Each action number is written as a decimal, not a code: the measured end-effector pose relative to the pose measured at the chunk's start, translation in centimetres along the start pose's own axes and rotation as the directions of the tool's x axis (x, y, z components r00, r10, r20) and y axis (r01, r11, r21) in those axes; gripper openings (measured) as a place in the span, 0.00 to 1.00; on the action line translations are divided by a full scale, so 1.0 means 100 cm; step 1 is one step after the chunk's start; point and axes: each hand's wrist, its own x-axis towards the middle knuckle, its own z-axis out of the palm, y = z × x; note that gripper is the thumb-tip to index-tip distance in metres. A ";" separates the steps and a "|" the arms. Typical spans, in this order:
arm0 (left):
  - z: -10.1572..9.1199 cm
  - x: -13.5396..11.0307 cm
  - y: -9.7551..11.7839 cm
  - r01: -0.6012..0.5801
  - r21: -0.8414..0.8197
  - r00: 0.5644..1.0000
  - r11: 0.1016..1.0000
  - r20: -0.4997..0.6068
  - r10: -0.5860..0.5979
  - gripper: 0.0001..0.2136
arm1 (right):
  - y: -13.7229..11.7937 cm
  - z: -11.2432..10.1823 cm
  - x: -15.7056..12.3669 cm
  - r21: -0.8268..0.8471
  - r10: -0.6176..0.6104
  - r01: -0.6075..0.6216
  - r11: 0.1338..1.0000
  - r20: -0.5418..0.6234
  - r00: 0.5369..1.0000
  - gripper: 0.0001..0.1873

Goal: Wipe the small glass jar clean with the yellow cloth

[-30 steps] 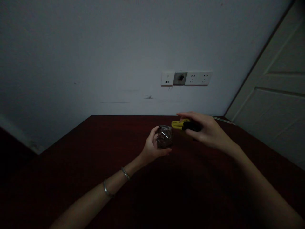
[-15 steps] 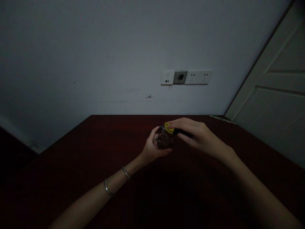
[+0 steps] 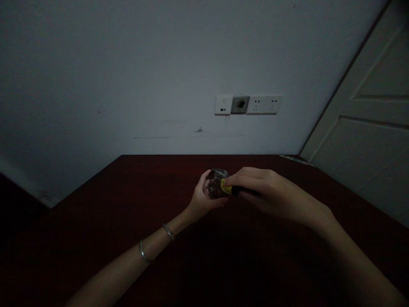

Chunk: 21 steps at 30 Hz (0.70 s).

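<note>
My left hand (image 3: pixel 205 197) is wrapped around a small clear glass vessel (image 3: pixel 217 181), thumb on the near side and fingers on the far side. The glass looks faceted or patterned, and its exact kind is hard to make out in the dim light. In my right hand (image 3: pixel 260 185) is a yellow and black piece (image 3: pixel 226 186), which looks like a folded cloth or pad. Its yellow part is pressed against the right side of the glass. My right fingers cover most of the black part.
Under my hands lies a dark red tabletop (image 3: pixel 153 183). Behind it rises a pale wall (image 3: pixel 143 76) with a row of sockets and switches (image 3: pixel 248 105). A white panelled door (image 3: pixel 373 128) stands at the right. A thin patterned strip (image 3: pixel 297 160) lies at the table's back right edge.
My right hand has moved the yellow and black piece down from the glass's rim to its right side. My left hand still holds the glass in nearly the same place.
</note>
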 end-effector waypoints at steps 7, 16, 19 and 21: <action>0.003 -0.002 -0.002 -0.032 0.016 0.999 0.999 0.005 0.032 0.47 | 0.013 0.004 -0.003 -0.069 0.028 -0.045 0.997 -0.234 0.972 0.16; 0.009 -0.007 0.003 -0.051 0.026 0.999 0.998 0.020 0.051 0.45 | 0.012 0.014 0.002 -0.022 -0.029 0.025 0.999 -0.184 0.982 0.18; 0.009 -0.009 0.004 -0.036 0.011 0.999 0.999 0.009 0.036 0.45 | 0.009 0.012 0.002 -0.003 -0.030 0.030 1.000 -0.174 0.984 0.18; 0.009 -0.009 0.003 -0.032 0.010 0.999 0.999 0.005 0.032 0.45 | 0.009 0.012 0.001 0.014 -0.030 0.033 0.999 -0.174 0.984 0.18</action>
